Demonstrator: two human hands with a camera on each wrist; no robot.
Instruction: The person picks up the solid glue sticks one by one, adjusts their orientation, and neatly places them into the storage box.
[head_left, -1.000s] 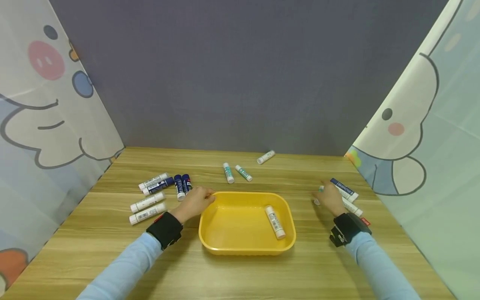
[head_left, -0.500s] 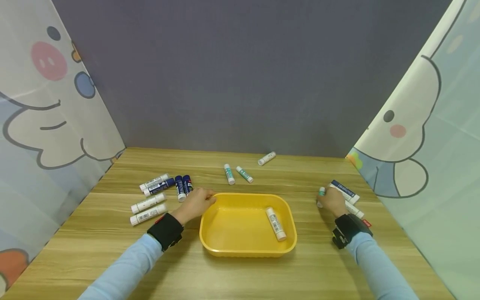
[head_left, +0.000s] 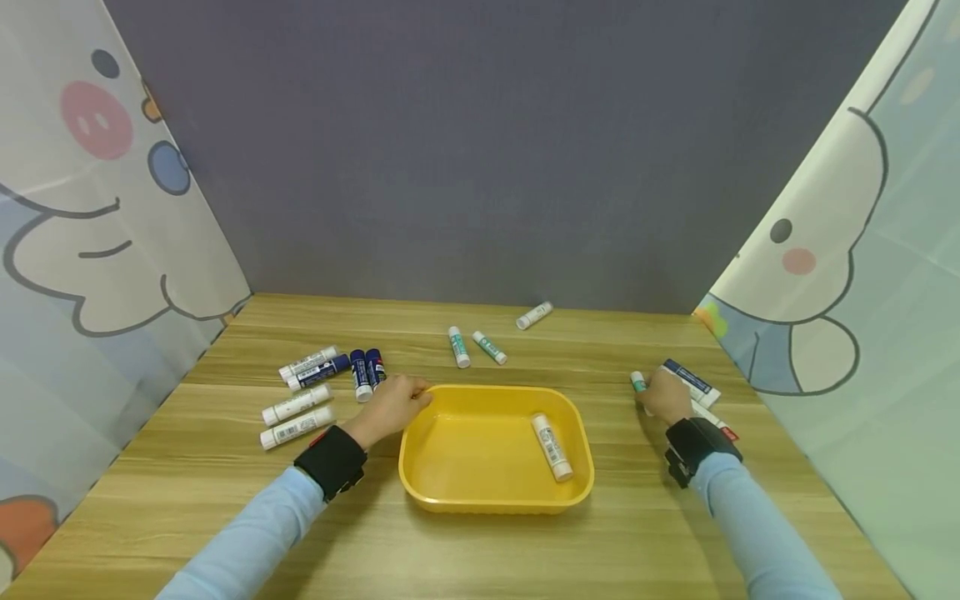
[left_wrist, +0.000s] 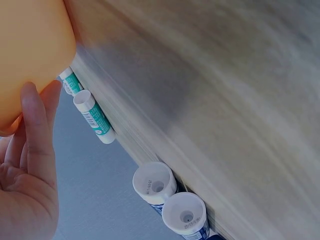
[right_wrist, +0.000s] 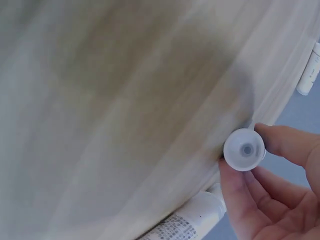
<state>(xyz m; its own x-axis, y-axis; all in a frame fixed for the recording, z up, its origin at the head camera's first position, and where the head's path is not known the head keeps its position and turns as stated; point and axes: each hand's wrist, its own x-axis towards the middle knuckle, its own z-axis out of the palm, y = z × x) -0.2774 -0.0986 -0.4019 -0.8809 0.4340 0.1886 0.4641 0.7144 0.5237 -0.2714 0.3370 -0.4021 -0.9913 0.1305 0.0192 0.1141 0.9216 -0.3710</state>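
My left hand [head_left: 393,408] grips the back left corner of a yellow plastic basket [head_left: 480,505]; in the left wrist view the fingers lie against the basket's wall [left_wrist: 30,50]. Inside the basket, toward its right side, lies one white glue stick [head_left: 551,447]. Over on the right, my right hand [head_left: 666,398] pinches a small green and white glue stick [head_left: 638,382] between thumb and fingers. The right wrist view shows that stick's round white end [right_wrist: 243,150] facing the camera, with much of its body hidden.
Beside the right hand lie a blue-capped glue stick [head_left: 692,379] and white ones, partly covered. Several white [head_left: 297,427] and blue [head_left: 360,377] glue sticks lie left of the basket. Behind it are two green ones [head_left: 459,347] and a white one [head_left: 535,315]. A grey panel [head_left: 480,150] closes the back.
My right thumb and fingers have closed on the small green glue stick, and the stick has turned in the hand, its far end swinging left. The left hand stays on the basket.
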